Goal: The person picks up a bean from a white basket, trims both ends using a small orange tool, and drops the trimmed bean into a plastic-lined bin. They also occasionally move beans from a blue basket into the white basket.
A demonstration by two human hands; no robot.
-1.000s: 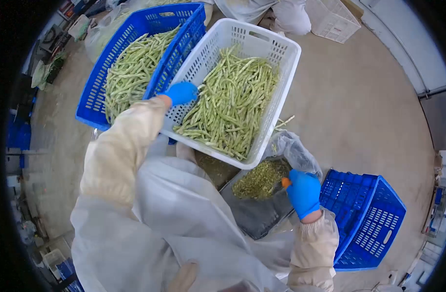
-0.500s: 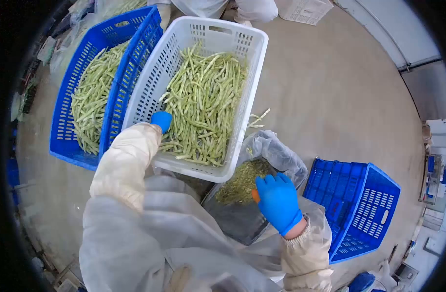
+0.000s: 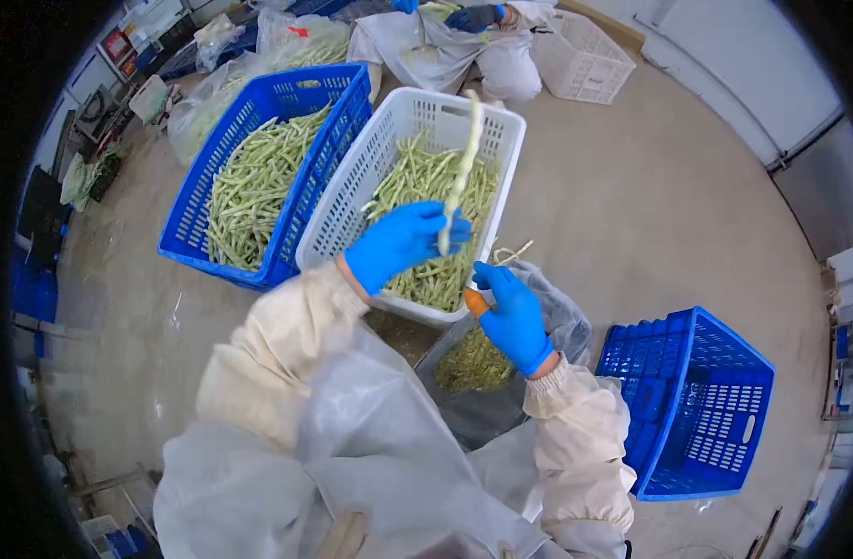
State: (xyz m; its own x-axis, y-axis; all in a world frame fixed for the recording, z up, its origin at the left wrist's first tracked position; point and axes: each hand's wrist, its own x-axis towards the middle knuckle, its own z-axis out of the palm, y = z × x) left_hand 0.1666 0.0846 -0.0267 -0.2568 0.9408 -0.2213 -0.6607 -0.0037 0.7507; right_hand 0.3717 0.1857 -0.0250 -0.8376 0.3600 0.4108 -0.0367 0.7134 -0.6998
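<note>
My left hand (image 3: 408, 244), in a blue glove, is closed on one long pale green bean (image 3: 462, 177), which stands nearly upright above the white crate (image 3: 338, 219). More green beans (image 3: 436, 191) fill that crate. My right hand (image 3: 512, 319), also blue-gloved, is just right of the crate's near corner, with an orange cover (image 3: 477, 303) on its thumb. Its thumb and index finger are apart, and nothing shows between them. Below it, a plastic-lined container (image 3: 557, 307) holds small green trimmings (image 3: 473, 361).
Left of the white crate stands a blue crate (image 3: 189, 219) with more beans (image 3: 263, 186). Another blue crate (image 3: 692, 401) lies tilted at the right. A person (image 3: 510, 70) with gloved hands sits at the far side, near a white crate (image 3: 589, 65). Loose bean pieces (image 3: 512, 252) stick out beside the container.
My left hand has risen from the crate's left side and moved right, now with a bean in it. My right hand has moved up and slightly left toward it. The view has tilted up.
</note>
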